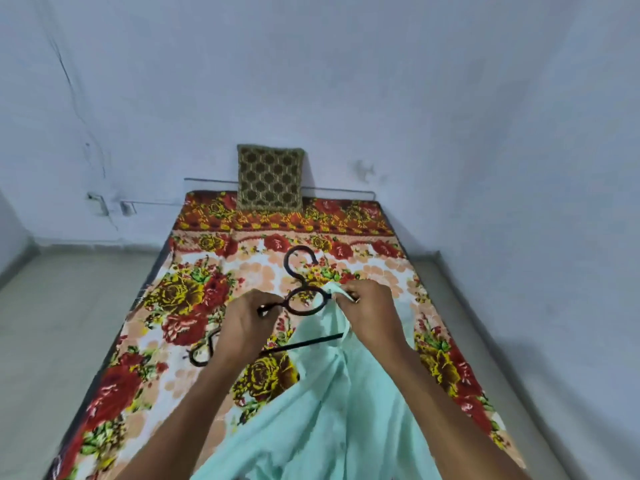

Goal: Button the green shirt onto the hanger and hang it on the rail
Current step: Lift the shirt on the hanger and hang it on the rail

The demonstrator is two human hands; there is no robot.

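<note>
A bed (145, 358) under a floral sheet — red and yellow roses — carries a patterned cushion (270, 178) at its far end, a black hanger (304, 271) and the green shirt (332, 410).

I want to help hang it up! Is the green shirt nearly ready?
Not yet. Done so far: the green shirt is draped over one side of the black hanger. In hand: the left hand holds the hanger's bare arm, and the right hand pinches the shirt's top edge. Left: covering that arm, buttoning, and hanging; no rail shows.
</note>
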